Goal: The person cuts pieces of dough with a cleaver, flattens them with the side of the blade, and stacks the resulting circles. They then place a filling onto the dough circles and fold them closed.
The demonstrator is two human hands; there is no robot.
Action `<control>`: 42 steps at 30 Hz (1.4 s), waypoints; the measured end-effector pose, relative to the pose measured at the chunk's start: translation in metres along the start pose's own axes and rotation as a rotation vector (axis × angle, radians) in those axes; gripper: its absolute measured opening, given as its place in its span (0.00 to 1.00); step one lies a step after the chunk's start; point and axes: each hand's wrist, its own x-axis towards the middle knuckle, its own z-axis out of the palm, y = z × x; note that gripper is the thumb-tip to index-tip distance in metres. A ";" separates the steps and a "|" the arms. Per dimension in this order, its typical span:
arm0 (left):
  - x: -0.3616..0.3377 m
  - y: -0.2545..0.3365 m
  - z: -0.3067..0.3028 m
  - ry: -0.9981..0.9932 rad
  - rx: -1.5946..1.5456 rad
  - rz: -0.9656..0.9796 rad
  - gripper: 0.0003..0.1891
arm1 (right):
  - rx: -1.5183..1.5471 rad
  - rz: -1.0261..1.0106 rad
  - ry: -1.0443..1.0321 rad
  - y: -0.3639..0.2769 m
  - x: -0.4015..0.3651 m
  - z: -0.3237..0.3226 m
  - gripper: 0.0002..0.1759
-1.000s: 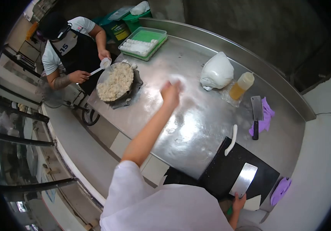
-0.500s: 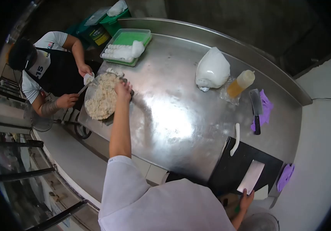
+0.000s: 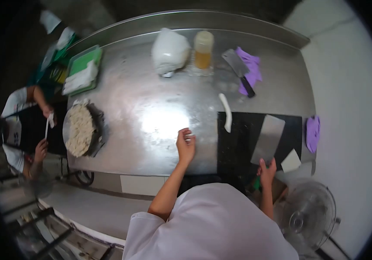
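Steel counter (image 3: 125,151), smooth, shiny. Black flat board (image 3: 238,147) at its near right corner. Right hand (image 3: 267,173) gripping the near end of one broad blade (image 3: 269,135), rectangular metal, bit of green at the grip; blade lies over the board. Left hand (image 3: 186,145) above the near edge, left of the board, fingers half curled; can't tell if anything's in them.

One smooth white strip (image 3: 225,112), slightly bent, crosses the board's far edge near its left corner. One off-white flat piece (image 3: 290,161) at the board's near right corner.

Toward far edge, left to right: one knotted-looking white plastic bag (image 3: 170,51), one clear squeeze bottle (image 3: 203,50) with yellow liquid, one black-handled cleaver (image 3: 238,66) partly on crumpled purple cloth (image 3: 254,69). Second purple cloth (image 3: 312,133) at right edge.

Far left corner: green plastic tray (image 3: 85,58), white pieces inside, uncountable. Left edge: bowl (image 3: 66,131) of lumpy pale mixture (image 3: 80,130). Yellow label (image 3: 59,74) beyond, unreadable.
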 end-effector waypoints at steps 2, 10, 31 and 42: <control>-0.019 0.023 0.044 -0.171 0.164 0.060 0.28 | 0.049 -0.005 -0.007 0.007 0.005 -0.008 0.14; 0.016 0.046 0.147 -0.194 0.804 0.441 0.20 | 0.017 0.016 -0.074 0.031 0.000 -0.059 0.11; -0.018 0.032 0.187 0.019 0.927 0.116 0.45 | -0.030 -0.056 -0.246 0.036 0.074 -0.057 0.11; 0.000 0.035 0.136 -0.109 0.900 0.214 0.28 | -0.084 0.028 -0.270 0.055 0.103 -0.072 0.23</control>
